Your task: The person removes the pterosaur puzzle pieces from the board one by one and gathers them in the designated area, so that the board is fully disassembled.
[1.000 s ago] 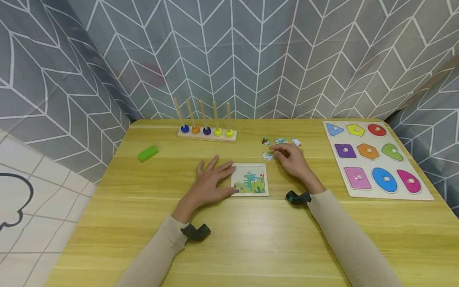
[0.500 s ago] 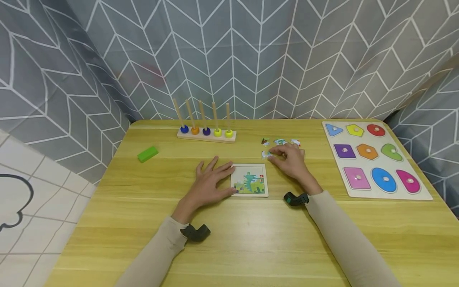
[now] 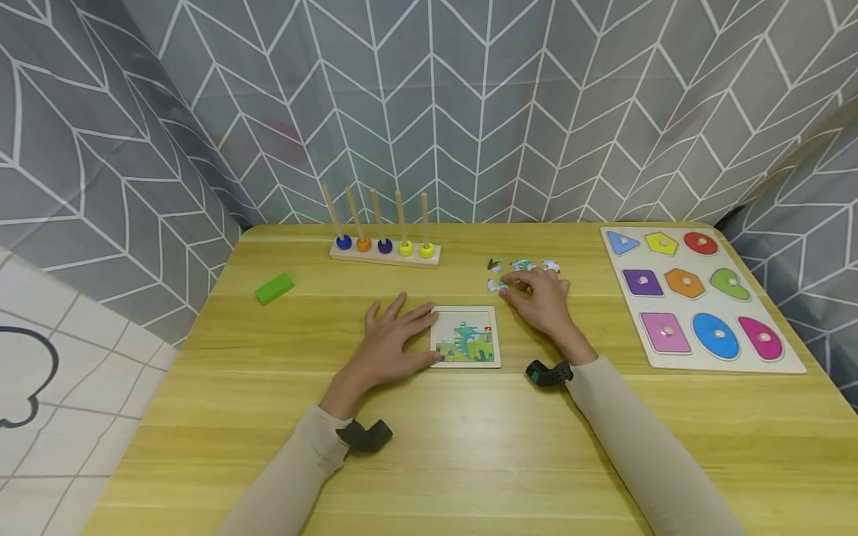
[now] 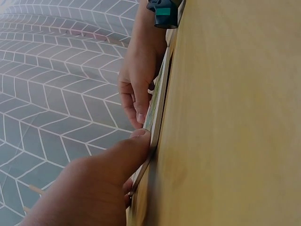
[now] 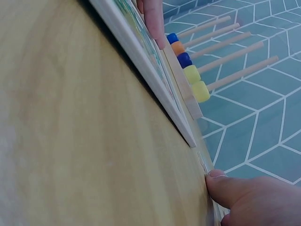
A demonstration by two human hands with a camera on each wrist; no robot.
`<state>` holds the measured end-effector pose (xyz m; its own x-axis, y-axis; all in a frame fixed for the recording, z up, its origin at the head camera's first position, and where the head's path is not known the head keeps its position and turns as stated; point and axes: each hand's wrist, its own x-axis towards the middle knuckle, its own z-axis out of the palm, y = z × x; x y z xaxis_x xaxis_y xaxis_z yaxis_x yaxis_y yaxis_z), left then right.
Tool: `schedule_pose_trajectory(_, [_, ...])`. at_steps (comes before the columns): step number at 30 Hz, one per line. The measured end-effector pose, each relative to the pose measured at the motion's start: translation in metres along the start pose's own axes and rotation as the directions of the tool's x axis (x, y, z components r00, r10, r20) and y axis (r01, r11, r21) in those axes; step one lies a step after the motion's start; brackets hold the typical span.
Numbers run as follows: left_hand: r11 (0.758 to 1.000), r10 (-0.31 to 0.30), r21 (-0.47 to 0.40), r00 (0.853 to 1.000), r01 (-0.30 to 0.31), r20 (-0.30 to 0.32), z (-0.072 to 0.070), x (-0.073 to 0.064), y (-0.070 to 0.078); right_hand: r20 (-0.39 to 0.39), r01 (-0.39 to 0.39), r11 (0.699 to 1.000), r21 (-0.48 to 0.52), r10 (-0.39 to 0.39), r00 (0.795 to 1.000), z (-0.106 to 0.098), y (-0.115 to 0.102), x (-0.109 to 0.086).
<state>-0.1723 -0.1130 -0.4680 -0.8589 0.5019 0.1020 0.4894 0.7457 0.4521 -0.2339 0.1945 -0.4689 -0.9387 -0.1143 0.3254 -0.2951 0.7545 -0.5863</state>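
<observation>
My left hand lies with spread fingers on the left side of a square wooden puzzle tray. Its thumb rests on the tray's near left corner, clear in the left wrist view. Inside the tray, a green dinosaur picture fills part of the base. Beyond the tray's far right corner, my right hand pinches a small jigsaw piece at the table surface between thumb and index finger. The fingers cover part of that piece. More jigsaw pieces lie in a row just behind, partly hidden by the hand.
A peg rack with coloured beads stands at the back. To the left lies a green block. A knobbed shape board occupies the right side of the wooden table. A patterned curtain hangs behind.
The jigsaw piece at my right fingers has shifted slightly away from me, closer to the row behind. My right hand has moved slightly left. The left hand stays on the tray.
</observation>
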Motion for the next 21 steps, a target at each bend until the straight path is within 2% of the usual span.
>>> schedule_pose_trajectory(12, [1.000,0.004,0.005,1.000,-0.004,0.004,0.0015,-0.0004,-0.0023,-0.005,-0.003,1.000,-0.009,0.003,1.000,0.0008,0.0004,-0.0001])
schedule_pose_trajectory(21, [1.000,0.006,-0.004,1.000,-0.005,0.003,0.0003,-0.0006,-0.0013,-0.044,0.020,0.999,0.043,-0.019,0.999,0.0017,0.0022,-0.0005])
